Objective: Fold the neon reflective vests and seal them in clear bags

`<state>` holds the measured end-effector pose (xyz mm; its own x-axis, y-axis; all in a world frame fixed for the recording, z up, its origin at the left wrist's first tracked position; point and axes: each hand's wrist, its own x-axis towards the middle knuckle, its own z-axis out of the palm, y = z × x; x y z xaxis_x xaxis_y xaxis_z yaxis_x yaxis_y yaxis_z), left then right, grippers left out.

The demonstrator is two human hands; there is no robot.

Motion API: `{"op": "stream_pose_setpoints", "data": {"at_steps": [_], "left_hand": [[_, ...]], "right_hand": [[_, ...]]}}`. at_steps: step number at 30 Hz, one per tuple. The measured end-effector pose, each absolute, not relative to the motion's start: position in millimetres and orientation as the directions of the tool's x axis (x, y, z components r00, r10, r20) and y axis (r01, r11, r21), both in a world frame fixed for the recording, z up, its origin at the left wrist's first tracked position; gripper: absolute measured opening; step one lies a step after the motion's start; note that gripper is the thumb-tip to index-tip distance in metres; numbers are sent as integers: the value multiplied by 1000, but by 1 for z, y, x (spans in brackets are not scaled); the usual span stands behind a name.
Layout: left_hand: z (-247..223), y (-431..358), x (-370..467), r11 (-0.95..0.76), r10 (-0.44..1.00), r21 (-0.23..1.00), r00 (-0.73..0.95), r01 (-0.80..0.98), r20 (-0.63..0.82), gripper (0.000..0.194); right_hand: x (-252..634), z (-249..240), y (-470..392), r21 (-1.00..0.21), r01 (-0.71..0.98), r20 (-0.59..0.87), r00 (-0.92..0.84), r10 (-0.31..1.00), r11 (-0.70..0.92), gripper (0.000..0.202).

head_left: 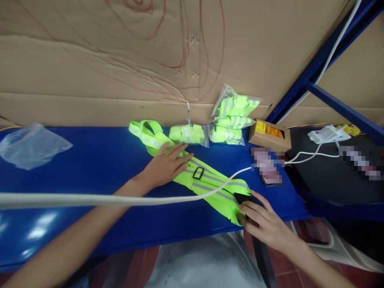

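A neon-green reflective safety vest, made of straps with grey stripes and a black slide buckle, lies folded lengthwise and slantwise over the blue table. My left hand rests flat on its upper part, fingers stretched out. Beyond those fingers a loop of strap curls up. At the near right end, my right hand has its fingers curled around the vest's edge, beside a black piece; the fingertips are partly hidden in the fabric. A white cable passes across the view in front of the vest.
Clear bags of green vests are stacked at the back, beside another bagged vest. An empty plastic bag lies left. A cardboard box and a phone with a cable sit right. Cardboard walls the table's back.
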<state>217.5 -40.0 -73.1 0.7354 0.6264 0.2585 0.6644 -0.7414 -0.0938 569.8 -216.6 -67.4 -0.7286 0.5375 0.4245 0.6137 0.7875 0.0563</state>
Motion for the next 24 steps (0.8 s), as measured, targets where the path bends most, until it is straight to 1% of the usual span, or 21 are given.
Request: {"op": "stream_pose_setpoints", "data": {"at_steps": [2, 3, 4, 5, 6, 8, 9, 11, 13, 15, 17, 20, 22, 24], "left_hand": [[-65, -64, 234, -718, 635, -101, 707, 689, 311, 42], [-61, -78, 243, -735, 617, -87, 716, 673, 326, 42], [-58, -94, 252, -781, 570, -66, 753, 621, 331, 42], [-56, -108, 259, -847, 495, -38, 813, 530, 307, 45], [-54, -120, 266, -894, 427, -9, 858, 448, 285, 52], [-54, -134, 275, -933, 354, 28, 899, 359, 260, 64], [-55, -136, 279, -933, 356, 35, 901, 358, 249, 66], [-58, -131, 283, -916, 396, 23, 892, 401, 218, 61], [-60, -121, 286, -895, 430, -37, 883, 444, 187, 57], [-61, -113, 288, -877, 432, -142, 882, 459, 186, 55], [-58, -109, 289, -861, 410, -243, 892, 447, 190, 49], [-44, -108, 290, -840, 373, -348, 908, 418, 190, 35], [-34, -105, 292, -813, 351, -403, 906, 420, 236, 28], [-30, -98, 294, -787, 318, -440, 896, 432, 310, 24]], "right_hand": [[571, -68, -219, 70, 642, 442, -706, 553, 764, 17], [571, -69, -220, 71, 649, 446, -700, 558, 758, 16], [571, -69, -221, 66, 654, 452, -693, 562, 753, 16], [572, -69, -222, 59, 659, 459, -684, 566, 749, 15], [572, -70, -224, 51, 666, 469, -674, 571, 745, 15], [572, -71, -226, 30, 685, 483, -648, 589, 728, 15], [572, -72, -227, 14, 695, 484, -634, 603, 719, 15], [571, -72, -229, -32, 707, 469, -614, 635, 707, 16], [570, -69, -230, -78, 701, 448, -610, 653, 708, 18], [569, -64, -232, -114, 682, 441, -617, 652, 722, 19], [568, -57, -233, -137, 662, 430, -630, 646, 737, 19], [568, -49, -235, -149, 660, 393, -644, 657, 736, 20], [568, -48, -236, -143, 666, 361, -654, 665, 732, 22], [568, -49, -235, -150, 659, 316, -675, 667, 737, 26]]}}
